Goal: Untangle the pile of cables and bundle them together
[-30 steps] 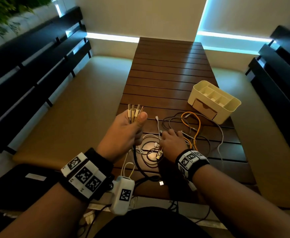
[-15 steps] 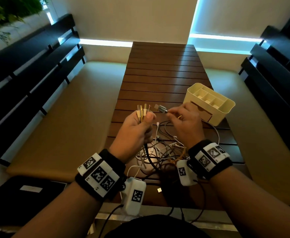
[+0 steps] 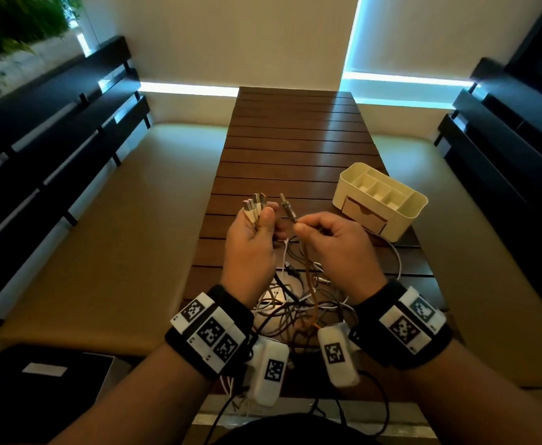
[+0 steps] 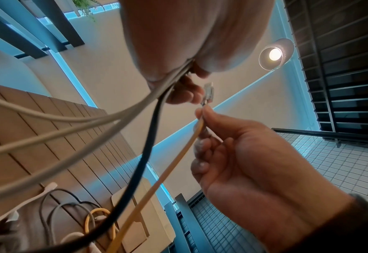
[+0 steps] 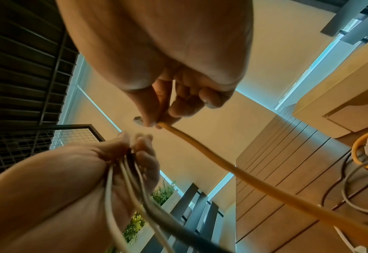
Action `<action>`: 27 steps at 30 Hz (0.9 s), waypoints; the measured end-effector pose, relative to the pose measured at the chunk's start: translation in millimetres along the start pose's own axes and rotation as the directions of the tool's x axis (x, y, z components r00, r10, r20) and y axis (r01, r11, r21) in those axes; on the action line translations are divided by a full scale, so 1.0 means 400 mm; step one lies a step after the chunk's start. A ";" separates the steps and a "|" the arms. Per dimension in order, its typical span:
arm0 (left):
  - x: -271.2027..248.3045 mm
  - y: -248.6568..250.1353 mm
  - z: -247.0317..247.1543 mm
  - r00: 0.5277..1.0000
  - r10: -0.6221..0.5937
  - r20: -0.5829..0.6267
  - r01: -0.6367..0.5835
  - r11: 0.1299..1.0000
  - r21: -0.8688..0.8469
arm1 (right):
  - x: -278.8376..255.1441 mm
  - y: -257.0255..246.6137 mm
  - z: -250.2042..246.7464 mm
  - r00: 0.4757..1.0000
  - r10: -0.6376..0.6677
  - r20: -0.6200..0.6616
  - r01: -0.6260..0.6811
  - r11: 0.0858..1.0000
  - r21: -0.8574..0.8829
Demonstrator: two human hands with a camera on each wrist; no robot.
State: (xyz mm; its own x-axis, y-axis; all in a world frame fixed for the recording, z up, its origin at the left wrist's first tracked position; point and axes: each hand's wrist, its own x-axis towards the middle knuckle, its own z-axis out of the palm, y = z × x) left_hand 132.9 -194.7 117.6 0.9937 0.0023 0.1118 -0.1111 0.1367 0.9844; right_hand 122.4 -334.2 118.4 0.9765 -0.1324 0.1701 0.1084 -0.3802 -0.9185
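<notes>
Four plugs (image 3: pixel 254 205) clamped in left hand (image 3: pixel 250 248); orange cable (image 4: pixel 178 154) pinched by right hand (image 3: pixel 333 248). Step: collecting ends. Next: seat its plug (image 3: pixel 287 207) alongside, level.

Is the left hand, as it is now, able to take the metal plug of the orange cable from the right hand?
Probably yes. The left hand grips a bunch of cable plugs, but the orange cable's metal plug stands just beside its fingertips, pinched by the right hand, with nothing between them.

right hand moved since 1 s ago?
Yes. The right hand has risen off the cable pile on the table, pinching the orange cable beside the left hand.
</notes>
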 end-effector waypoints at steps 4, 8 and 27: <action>0.003 -0.003 0.011 1.000 0.017 -0.005 -0.017 1.000 -0.024 | -0.004 -0.005 0.011 0.999 -0.017 0.038 0.016 1.000 0.010; 0.000 -0.005 0.021 0.999 -0.011 0.036 0.014 0.997 -0.072 | -0.005 -0.015 0.018 0.998 -0.035 0.051 0.034 0.999 0.024; 0.001 0.003 -0.014 0.995 -0.008 0.099 0.022 0.989 -0.147 | -0.006 -0.049 0.054 0.980 -0.184 0.077 0.188 0.981 -0.053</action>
State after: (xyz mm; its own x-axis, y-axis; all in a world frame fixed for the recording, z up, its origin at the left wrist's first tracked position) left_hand 133.0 -188.8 118.1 0.9884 -0.0965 0.1171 -0.0859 0.2805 0.9560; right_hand 122.1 -306.7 128.5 0.9512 0.0108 0.3083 0.2805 -0.4462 -0.8498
